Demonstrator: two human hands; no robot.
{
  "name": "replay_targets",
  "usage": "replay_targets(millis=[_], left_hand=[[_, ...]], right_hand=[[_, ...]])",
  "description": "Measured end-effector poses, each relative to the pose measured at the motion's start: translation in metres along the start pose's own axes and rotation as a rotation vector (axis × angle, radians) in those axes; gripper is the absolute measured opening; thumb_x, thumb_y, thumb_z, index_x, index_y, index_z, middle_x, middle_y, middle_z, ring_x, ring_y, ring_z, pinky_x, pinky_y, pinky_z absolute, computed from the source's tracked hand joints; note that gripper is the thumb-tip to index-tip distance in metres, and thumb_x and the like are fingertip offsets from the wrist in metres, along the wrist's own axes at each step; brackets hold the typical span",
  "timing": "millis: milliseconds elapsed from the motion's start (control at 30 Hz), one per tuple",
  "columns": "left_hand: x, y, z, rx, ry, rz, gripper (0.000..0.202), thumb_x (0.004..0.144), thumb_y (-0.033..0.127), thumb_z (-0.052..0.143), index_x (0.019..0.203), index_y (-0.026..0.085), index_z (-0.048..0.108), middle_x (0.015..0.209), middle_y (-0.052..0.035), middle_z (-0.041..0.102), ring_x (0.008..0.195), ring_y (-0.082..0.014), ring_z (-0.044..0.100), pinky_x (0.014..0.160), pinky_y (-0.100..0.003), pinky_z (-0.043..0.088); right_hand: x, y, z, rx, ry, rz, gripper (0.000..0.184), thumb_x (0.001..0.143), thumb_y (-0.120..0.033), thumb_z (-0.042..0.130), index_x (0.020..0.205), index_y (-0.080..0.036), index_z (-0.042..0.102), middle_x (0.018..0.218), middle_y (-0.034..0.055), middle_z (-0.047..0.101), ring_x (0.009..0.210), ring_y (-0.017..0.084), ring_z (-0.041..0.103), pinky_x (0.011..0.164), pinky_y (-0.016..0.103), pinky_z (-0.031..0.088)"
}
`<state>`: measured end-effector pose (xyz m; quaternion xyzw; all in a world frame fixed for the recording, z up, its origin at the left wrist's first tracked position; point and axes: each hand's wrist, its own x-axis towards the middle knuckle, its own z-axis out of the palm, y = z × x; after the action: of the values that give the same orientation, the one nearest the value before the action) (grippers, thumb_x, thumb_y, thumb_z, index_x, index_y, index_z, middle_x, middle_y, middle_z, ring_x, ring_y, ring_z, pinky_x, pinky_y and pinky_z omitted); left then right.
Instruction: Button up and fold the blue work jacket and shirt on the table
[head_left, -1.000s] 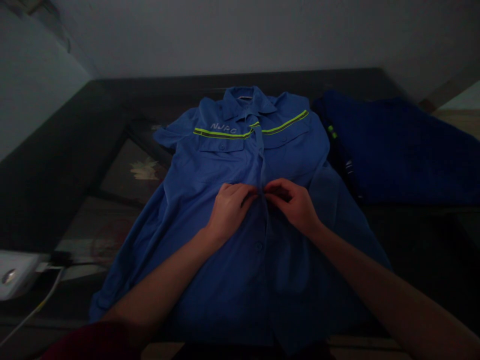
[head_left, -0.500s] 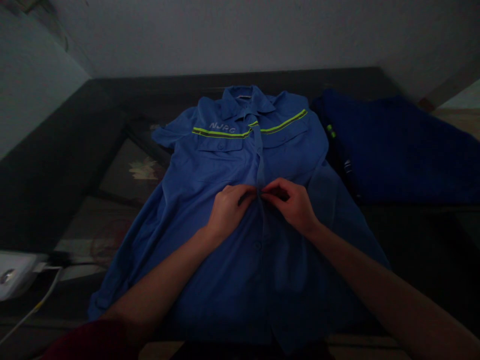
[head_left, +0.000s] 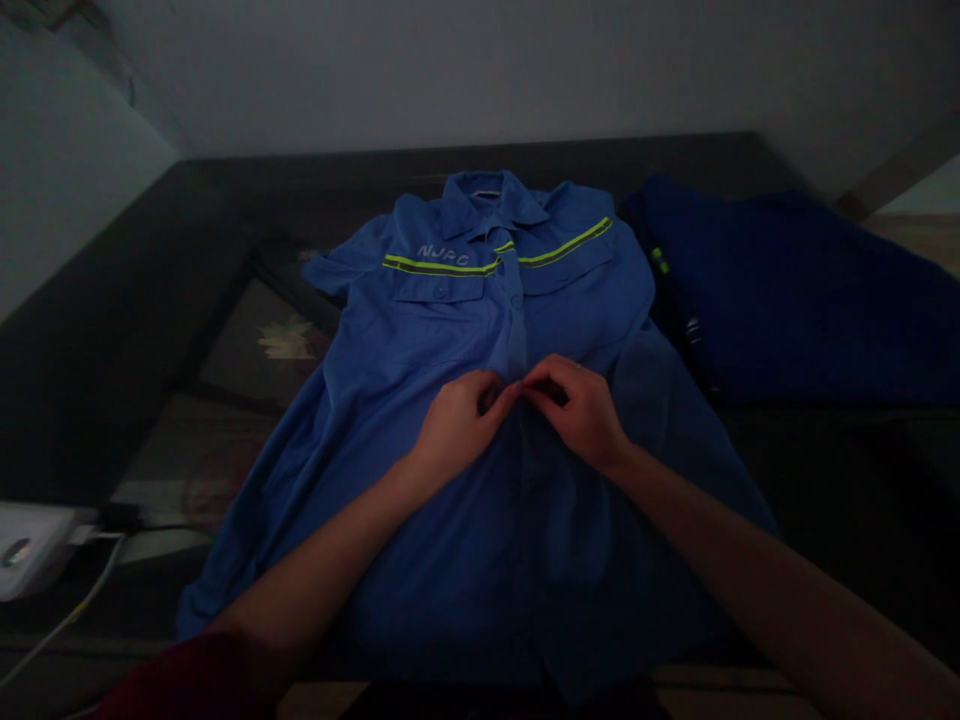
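**Two hands pinch the front strip of a blue shirt on a dark table**

The dark table point(head_left: 150, 330) fills most of the view; at 9 o'clock from the shirt it has a smoother inset panel with a pale, worn pattern. A plain grey wall point(head_left: 450, 70) rises behind it at 12 o'clock.

The shirt point(head_left: 450, 560) lies flat and face up in the middle of the table, with its collar point(head_left: 487, 195) towards 12 o'clock and its hem towards 6 o'clock. It is thin woven cloth, softly creased, and its short sleeves are spread out to either side. At 2 o'clock, touching the shirt's edge, lies a darker blue garment point(head_left: 787, 300) — a heavier, duller heap.

The left hand point(head_left: 457, 425) and the right hand point(head_left: 581, 415) meet at the centre of the shirt. Each has its fingers curled and its fingertips pressed together on the button strip point(head_left: 516, 320), pinching the cloth there, and the two sets of fingertips touch.

A bright yellow-green stripe point(head_left: 439, 266) runs across the chest, broken at the button strip. Below it, at 11 o'clock from the hands, sits a chest pocket point(head_left: 442, 310), the only holder in sight. Its flap is down and it lies flat, so what is inside cannot be told. Pale lettering point(head_left: 444, 253) sits above the stripe.

At 8 o'clock, on the table's edge, rests a smooth white device point(head_left: 30, 545) with a thin white cable point(head_left: 75, 615) trailing from it.
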<state>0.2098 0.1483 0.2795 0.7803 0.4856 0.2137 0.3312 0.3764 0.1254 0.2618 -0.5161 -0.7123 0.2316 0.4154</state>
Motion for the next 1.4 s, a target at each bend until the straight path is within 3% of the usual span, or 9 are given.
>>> replay_targets(millis=[300,467,767,967,1133,1400], left_hand=[[0.0029,0.0015,0.0043,-0.174,-0.004,-0.096,0.031,0.089,0.029,0.046,0.061,0.016,0.048,0.056,0.0048,0.041,0.054,-0.0096,0.041,0.052,-0.023,0.028],[0.0021,0.0019,0.0046,-0.162,0.026,-0.066,0.027,0.088,0.022,0.046,0.062,0.016,0.046,0.056,0.0047,0.041,0.055,-0.0096,0.041,0.052,-0.023,0.028],[0.0,-0.0018,0.0096,0.023,0.076,0.043,0.021,0.089,0.021,0.046,0.069,0.017,0.052,0.062,0.0015,0.051,0.059,-0.012,0.047,0.055,-0.024,0.03],[0.0012,-0.0016,0.0064,0.121,0.084,0.075,0.023,0.09,0.025,0.047,0.069,0.017,0.054,0.062,0.0012,0.054,0.061,-0.0132,0.051,0.057,-0.026,0.03],[0.0015,-0.0039,0.0047,0.193,0.072,0.128,0.023,0.091,0.026,0.048,0.071,0.016,0.055,0.068,0.0003,0.057,0.068,-0.0145,0.053,0.063,-0.027,0.032],[-0.0011,-0.0008,0.0042,0.116,0.063,0.092,0.007,0.085,0.023,0.054,0.083,0.017,0.058,0.073,0.0007,0.061,0.068,-0.0143,0.055,0.064,-0.027,0.035]], right_hand=[[0.0001,-0.0021,0.0008,0.029,0.019,-0.035,0.006,0.085,-0.02,0.059,0.079,-0.02,0.06,0.079,0.0027,0.061,0.075,0.016,0.058,0.068,0.028,0.046],[0.0002,-0.0003,0.0009,0.015,0.003,-0.011,0.006,0.084,-0.023,0.062,0.083,-0.02,0.058,0.079,0.0014,0.061,0.072,0.015,0.058,0.065,0.026,0.045],[0.0013,-0.0032,-0.0037,-0.494,-0.181,-0.109,0.02,0.095,-0.032,0.042,0.092,-0.021,0.058,0.087,0.0063,0.059,0.08,0.02,0.055,0.063,0.028,0.038],[0.0013,-0.0018,-0.0007,-0.193,-0.094,-0.033,0.018,0.095,-0.028,0.042,0.084,-0.021,0.055,0.084,0.0046,0.055,0.081,0.018,0.054,0.07,0.028,0.039],[0.0045,-0.001,0.0013,0.06,-0.032,0.046,0.023,0.094,-0.032,0.046,0.074,-0.02,0.051,0.074,0.0011,0.049,0.071,0.015,0.049,0.066,0.028,0.038],[0.006,-0.0008,0.0009,0.168,0.004,0.147,0.03,0.091,-0.042,0.049,0.072,-0.02,0.052,0.072,0.0002,0.05,0.069,0.014,0.049,0.064,0.027,0.037]])
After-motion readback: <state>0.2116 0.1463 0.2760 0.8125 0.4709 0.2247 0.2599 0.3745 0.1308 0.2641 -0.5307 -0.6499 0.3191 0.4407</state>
